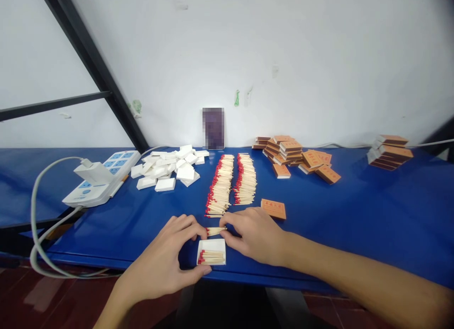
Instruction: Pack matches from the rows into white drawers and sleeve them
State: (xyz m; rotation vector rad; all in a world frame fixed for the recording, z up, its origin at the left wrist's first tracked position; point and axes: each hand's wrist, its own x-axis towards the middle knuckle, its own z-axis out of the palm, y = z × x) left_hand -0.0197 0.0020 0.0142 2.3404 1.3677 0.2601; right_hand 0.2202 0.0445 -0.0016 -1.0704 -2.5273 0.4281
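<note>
Left hand (161, 258), grip wide, spans a shallow white tray (213, 245) of pale, red-tipped matches (213, 258); right hand (257, 234), grip narrow, pinches a small bundle (214, 231) beyond.

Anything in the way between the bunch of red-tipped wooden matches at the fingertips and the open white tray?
Nothing visible: only a strip of blue tabletop separates the bunch from the far wall of the tray. The left hand curves around its left side.
</note>
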